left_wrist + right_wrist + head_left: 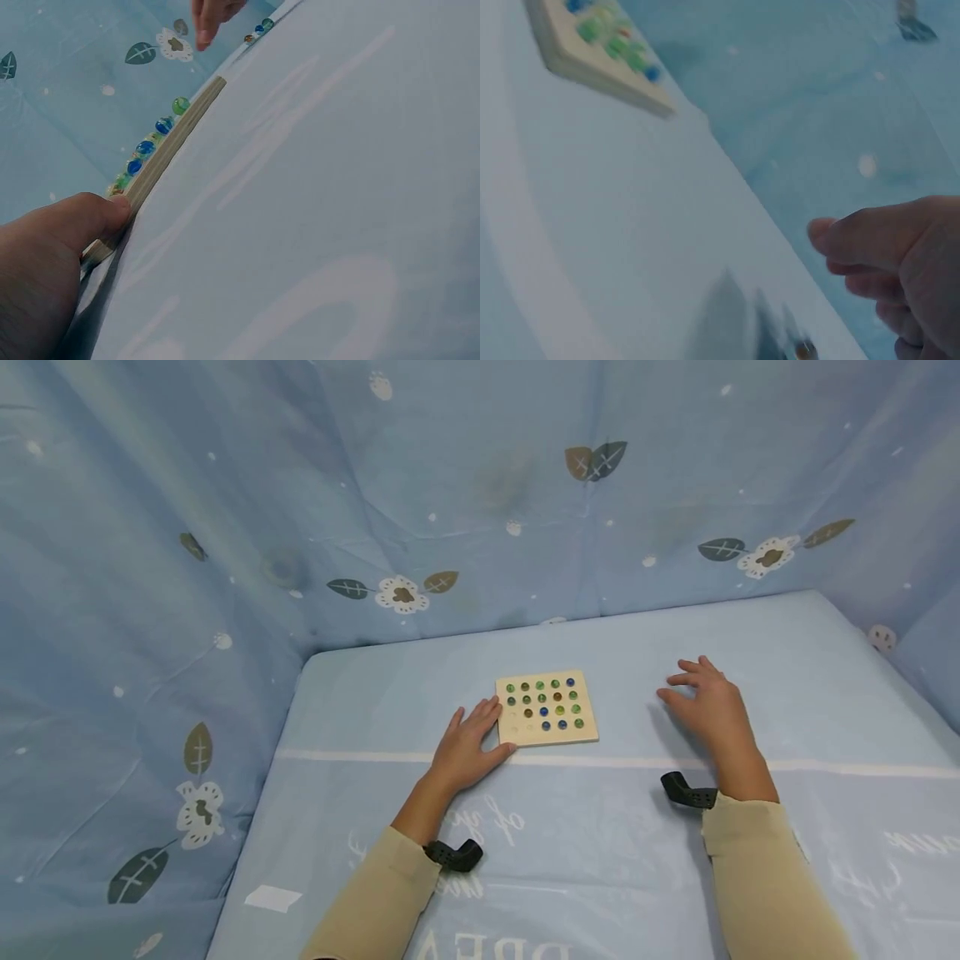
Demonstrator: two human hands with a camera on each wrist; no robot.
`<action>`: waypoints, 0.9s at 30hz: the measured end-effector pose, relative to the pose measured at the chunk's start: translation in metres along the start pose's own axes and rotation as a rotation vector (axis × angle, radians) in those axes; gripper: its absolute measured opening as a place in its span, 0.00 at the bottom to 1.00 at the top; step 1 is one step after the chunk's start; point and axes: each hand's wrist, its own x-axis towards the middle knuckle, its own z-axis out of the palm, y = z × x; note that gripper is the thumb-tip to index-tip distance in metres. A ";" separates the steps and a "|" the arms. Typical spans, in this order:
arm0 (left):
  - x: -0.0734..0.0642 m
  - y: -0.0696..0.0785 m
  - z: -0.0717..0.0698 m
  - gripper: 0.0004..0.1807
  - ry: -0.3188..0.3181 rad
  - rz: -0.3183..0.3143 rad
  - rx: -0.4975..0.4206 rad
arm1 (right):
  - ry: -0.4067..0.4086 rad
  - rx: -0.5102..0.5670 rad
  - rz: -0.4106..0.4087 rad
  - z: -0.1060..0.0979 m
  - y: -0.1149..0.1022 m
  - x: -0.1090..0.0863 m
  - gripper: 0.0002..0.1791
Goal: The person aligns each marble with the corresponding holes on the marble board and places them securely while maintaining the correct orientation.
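Note:
A pale square wooden board (534,737) lies on the table, with rows of glass marbles (543,712) in its hollows. Toward its near left corner, a few hollows show bare wood. My left hand (467,752) rests beside that corner, fingers spread along the left side and thumb (112,214) against the near edge. Well to the right, my right hand (712,706) hovers over the table, fingers loosely bent and thumb apart from them. Nothing shows between its fingers. A few loose marbles (259,30) lie on the table near that hand; the head view hides them behind it.
A light blue cloth (600,827) with white lettering and a white stripe covers the table. Blue patterned curtains (480,510) hang behind and at the sides. A white patch (272,898) lies at the near left. Black wrist mounts (455,856) sit at both cuffs.

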 end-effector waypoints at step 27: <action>0.002 0.001 0.002 0.43 0.000 -0.015 -0.011 | -0.149 -0.104 0.256 -0.021 0.037 0.000 0.25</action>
